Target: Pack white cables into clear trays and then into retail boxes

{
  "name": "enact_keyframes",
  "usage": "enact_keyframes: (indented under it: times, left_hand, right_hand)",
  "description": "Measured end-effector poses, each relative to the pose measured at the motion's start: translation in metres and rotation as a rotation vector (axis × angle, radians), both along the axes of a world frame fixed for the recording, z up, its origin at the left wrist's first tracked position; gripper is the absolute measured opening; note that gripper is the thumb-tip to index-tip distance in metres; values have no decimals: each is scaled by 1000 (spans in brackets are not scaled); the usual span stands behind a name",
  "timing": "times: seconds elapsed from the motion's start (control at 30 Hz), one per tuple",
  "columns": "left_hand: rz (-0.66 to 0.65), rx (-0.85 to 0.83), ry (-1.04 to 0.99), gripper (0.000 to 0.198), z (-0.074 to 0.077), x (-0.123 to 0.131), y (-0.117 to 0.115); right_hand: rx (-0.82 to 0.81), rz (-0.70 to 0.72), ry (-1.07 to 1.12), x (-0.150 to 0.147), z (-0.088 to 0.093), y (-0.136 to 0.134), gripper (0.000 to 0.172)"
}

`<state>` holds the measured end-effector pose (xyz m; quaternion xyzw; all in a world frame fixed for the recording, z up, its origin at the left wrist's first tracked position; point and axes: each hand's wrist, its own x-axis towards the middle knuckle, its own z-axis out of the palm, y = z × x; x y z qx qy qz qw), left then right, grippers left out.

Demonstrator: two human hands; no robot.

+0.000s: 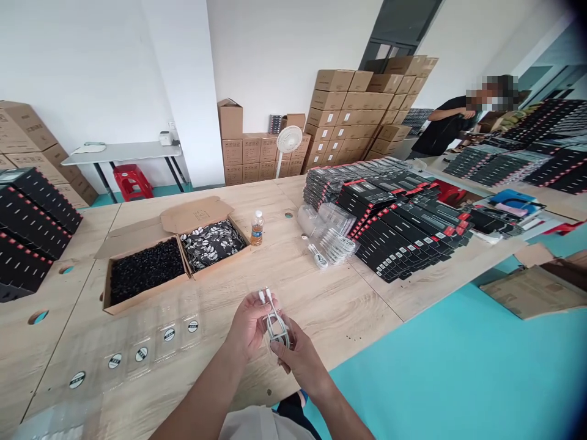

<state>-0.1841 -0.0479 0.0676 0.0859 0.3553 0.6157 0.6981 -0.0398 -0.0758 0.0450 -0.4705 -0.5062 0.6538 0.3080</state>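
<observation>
Your left hand (pixel 247 324): partly closed, fingers curled around a looped white cable (pixel 277 327), with two white plug ends (pixel 263 297) sticking up beside the thumb. Your right hand (pixel 298 357): partly closed, gripping the lower loops of the same cable from the opposite side. Cable location: bottom centre of the frame, between both hands, over a light wooden table (pixel 316 299).

Also on the table, lower left: a row of clear plastic trays (pixel 151 342) with round black-and-white labels. Left of centre: an open cardboard carton of small black pieces (pixel 147 272), just beside a second carton of black-and-white patterned items (pixel 211 244). Beyond them: a plastic bottle (pixel 257 229) with amber liquid. Right of centre: a heap of clear plastic packets (pixel 328 235) holding white cables, touching tall rows of black boxes with red edges (pixel 403 220). Far left: more black boxes (pixel 32 226).

Upper right: a person in a black shirt (pixel 443 125), standing at a further table. Top centre: stacked cardboard cartons (pixel 353 110) and a white fan (pixel 288 139). Upper left: a red stool (pixel 132 182).
</observation>
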Motion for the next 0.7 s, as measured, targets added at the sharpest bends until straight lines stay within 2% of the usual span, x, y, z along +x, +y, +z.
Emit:
enact_keyframes:
  times: [0.1,0.2,0.3,0.4,0.47,0.53,0.6,0.7]
  left_hand:
    - [54,-51,38,33,-6,0,-1]
    - [81,-96,36,30,-14,5,-1]
    - [63,-120,0,26,-21,17,0]
    - [6,-165,-1,32,-24,31,4]
    - [-9,-248,19,37,-25,40,9]
    - [-1,-328,31,36,-29,46,13]
    - [15,-370,38,30,-39,53,14]
    - [65,-421,36,25,-62,61,9]
  right_hand:
    - [89,-15,-223,5,-5,0,80]
    - [262,-43,-507,6,-7,-5,90]
    - [430,-55,-687,8,-11,-11,84]
    - [451,-69,-766,25,-22,-3,72]
    - [389,-96,-799,47,-33,17,64]
    - [327,-155,-865,75,-44,50,59]
    - [288,-235,-953,102,-52,94,60]
    - [296,-299,-1086,129,-61,168,63]
